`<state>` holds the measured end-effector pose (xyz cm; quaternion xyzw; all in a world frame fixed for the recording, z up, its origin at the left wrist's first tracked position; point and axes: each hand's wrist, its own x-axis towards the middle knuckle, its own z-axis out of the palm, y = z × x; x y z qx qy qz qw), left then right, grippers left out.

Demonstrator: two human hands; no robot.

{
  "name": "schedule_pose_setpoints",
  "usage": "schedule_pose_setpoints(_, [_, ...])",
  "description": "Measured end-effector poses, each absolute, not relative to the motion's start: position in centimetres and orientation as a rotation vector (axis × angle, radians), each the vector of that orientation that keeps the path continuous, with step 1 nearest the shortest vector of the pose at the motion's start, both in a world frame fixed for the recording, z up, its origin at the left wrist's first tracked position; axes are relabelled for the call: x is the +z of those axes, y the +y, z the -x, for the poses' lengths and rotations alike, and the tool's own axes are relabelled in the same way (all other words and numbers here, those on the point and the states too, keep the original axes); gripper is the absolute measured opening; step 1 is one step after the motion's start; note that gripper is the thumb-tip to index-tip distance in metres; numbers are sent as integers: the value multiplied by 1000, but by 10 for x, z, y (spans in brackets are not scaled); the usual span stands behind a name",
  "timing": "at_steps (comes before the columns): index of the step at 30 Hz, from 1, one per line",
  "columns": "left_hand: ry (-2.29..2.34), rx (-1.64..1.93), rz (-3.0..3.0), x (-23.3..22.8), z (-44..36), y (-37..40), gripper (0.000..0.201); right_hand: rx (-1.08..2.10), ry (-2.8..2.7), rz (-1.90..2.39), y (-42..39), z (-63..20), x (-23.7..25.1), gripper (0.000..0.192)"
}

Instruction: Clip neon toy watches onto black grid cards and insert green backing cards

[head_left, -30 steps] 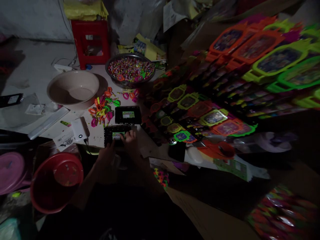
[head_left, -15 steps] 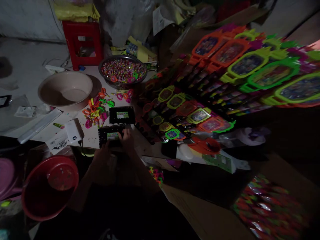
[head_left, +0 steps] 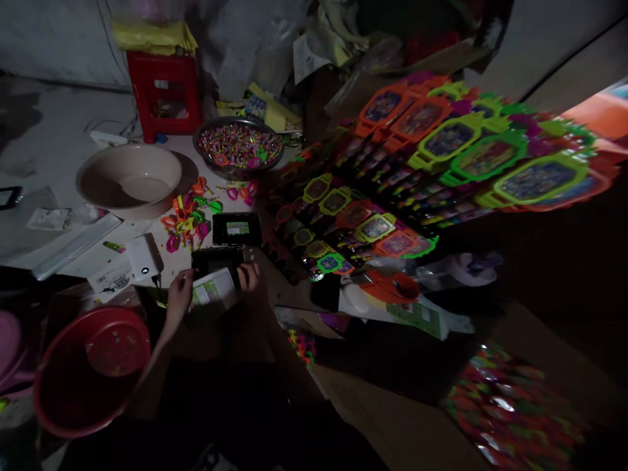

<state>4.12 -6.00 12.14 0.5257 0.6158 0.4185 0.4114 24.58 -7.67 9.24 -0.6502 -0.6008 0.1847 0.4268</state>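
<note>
Left hand (head_left: 179,293) pinched left edge of small white-and-green printed card (head_left: 213,289); right hand (head_left: 249,276) gripped its right side, fingers curled against dark rectangular tray (head_left: 217,260) just behind. Card held just above tabletop (head_left: 161,261) edge, tilted toward camera. Looked thin, light, flexible: likely bends if squeezed mid-span, so best held by opposite edges as here. Glossy face probably slippery. Second black rectangular tray with green insert (head_left: 237,229) lay just beyond. Pile of small neon plastic rings (head_left: 189,219) sat left of that, metal bowl of coloured beads (head_left: 239,145) farther back. Too dim to judge exact fingertip contact.
</note>
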Motion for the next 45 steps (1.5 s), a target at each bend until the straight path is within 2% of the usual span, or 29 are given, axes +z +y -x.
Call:
schedule_pose_setpoints(4, [1641,1397,-881,125,-52,-67,46,805,-1323,1600,-124,-220,111,36])
schedule_pose_setpoints(8, [1649,1439,-792,125,-67,-83,48,1027,-1157,1447,-140,-201,112,44])
schedule_pose_setpoints(13, [1448,1223,-889,136,-61,-101,54,1071,-1016,1418,-133,-209,113,47])
schedule_pose_setpoints(19, [1391,805,-982,139,-37,-100,57,1322,-1318,1235,-137,-220,112,39])
schedule_pose_setpoints(24, [1394,837,-877,139,-41,-106,57,1222,-1332,1297,-144,-214,106,26])
schedule_pose_setpoints(34, [1448,882,-675,135,-56,-111,50,1152,-1243,1256,-155,-216,103,24])
schedule_pose_setpoints(37, [1432,879,-706,124,-54,-111,51,1129,-1217,1288,-154,-214,99,22])
schedule_pose_setpoints(43, [1438,881,-750,114,-52,-113,55,1010,-1247,1336,-145,-209,94,4])
schedule_pose_setpoints(45, [1473,883,-732,115,-50,-112,57,993,-1325,1334,-146,-206,96,5])
